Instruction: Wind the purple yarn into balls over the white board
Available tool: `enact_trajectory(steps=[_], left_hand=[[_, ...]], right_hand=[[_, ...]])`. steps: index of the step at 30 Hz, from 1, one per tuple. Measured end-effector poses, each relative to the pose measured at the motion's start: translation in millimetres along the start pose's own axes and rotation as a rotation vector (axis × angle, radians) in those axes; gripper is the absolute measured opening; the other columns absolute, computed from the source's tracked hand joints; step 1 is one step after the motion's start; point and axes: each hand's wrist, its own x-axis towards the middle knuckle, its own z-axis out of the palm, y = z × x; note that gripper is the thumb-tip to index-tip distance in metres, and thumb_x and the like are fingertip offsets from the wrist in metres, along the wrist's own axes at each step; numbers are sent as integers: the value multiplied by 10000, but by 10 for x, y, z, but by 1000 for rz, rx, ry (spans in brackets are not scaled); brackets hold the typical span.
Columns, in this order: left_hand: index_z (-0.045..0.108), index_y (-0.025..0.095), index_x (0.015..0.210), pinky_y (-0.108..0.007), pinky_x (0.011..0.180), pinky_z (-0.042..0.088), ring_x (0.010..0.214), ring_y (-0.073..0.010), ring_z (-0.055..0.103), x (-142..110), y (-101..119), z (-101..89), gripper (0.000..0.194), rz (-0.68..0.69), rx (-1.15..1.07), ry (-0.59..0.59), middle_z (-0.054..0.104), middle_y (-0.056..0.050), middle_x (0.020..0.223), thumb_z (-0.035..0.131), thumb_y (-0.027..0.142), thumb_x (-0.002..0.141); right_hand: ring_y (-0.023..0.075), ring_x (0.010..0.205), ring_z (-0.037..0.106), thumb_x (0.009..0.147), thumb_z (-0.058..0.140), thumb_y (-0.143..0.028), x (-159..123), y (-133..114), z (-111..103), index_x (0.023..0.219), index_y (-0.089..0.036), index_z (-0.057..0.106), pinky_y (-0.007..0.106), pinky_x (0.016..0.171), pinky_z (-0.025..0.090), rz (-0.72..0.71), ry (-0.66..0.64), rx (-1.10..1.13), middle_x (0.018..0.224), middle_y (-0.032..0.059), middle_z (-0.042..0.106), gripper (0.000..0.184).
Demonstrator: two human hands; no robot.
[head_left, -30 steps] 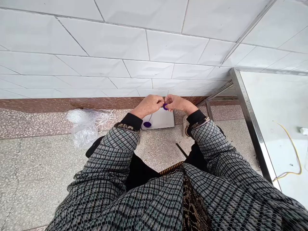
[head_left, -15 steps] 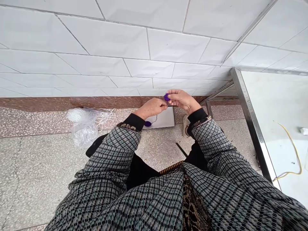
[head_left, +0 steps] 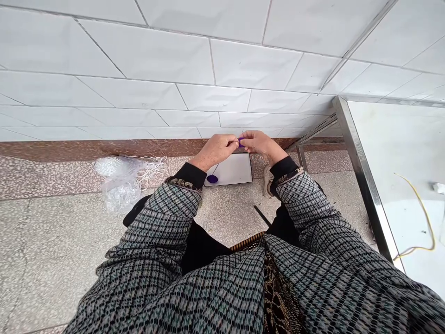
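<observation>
My left hand point(head_left: 217, 150) and my right hand point(head_left: 260, 143) meet above the far edge of a white board point(head_left: 231, 170), pinching a small purple disc point(head_left: 240, 143) between their fingertips. Most of that disc is hidden by my fingers. A thin dark thread point(head_left: 216, 170) runs down from my left hand to a second purple piece point(head_left: 212, 179), which lies at the near left corner of the board. The board rests on the speckled floor in front of me.
A clear plastic bag point(head_left: 120, 190) holding white cord lies to the left. A shoe point(head_left: 268, 182) stands right of the board. A stainless steel table frame point(head_left: 361, 176) runs along the right, and a yellow wire point(head_left: 422, 218) lies on a white surface beyond it. White wall tiles rise ahead.
The purple disc is now mostly covered by my fingertips, and my hands have come closer together. The thread no longer curves to the right of the lower purple piece, which stays in place.
</observation>
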Motion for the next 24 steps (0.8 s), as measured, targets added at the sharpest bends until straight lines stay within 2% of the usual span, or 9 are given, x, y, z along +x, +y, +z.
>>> enact_trajectory(steps=[5,8,10,14,18,21,24], left_hand=[[545,213,696,-304,665,336,632,-147,431,-23,28,31,268,-11,-24,-28,508,32,624,578,255,959],[550,213,706,-301,674,346,636,-149,442,-27,22,67,262,-8,-17,-79,519,28,636,570,250,964],[607,204,744,-302,707,379,676,-161,507,-23,10,86,224,-4,-10,-134,602,5,699,578,249,961],[746,193,837,-317,762,425,730,-196,598,-5,-17,76,198,-52,42,-221,720,-39,795,600,259,955],[792,195,866,-325,726,403,712,-212,590,12,-32,14,216,-136,84,-157,716,-46,757,625,287,968],[725,196,759,-330,671,356,666,-195,537,18,-39,-29,227,-167,110,-84,675,-38,702,605,233,948],[701,193,752,-326,645,339,657,-181,525,13,-36,-39,211,-142,74,-66,677,-30,707,597,233,931]], right_hand=[[53,508,620,1086,635,61,28,-8,-35,886,-141,654,129,551,539,52,13,332,629,-32,695,285],[64,546,658,1058,723,40,58,20,-48,901,-141,656,137,588,579,49,-9,406,670,-24,711,249],[68,548,653,1016,790,24,72,40,-64,906,-149,650,149,600,590,35,-24,400,690,-26,709,248],[60,536,609,1000,741,22,53,56,-104,929,-159,647,151,584,558,5,-130,296,680,-43,686,216],[52,558,578,898,736,59,-8,46,-102,888,-147,670,126,545,496,-28,-256,123,650,-57,670,216],[50,558,550,843,720,129,-35,43,-57,801,-144,679,129,534,481,-47,-241,-65,636,-60,657,279],[64,533,553,801,701,205,-17,51,-3,738,-152,678,154,498,468,-25,-149,-261,611,-59,642,364]])
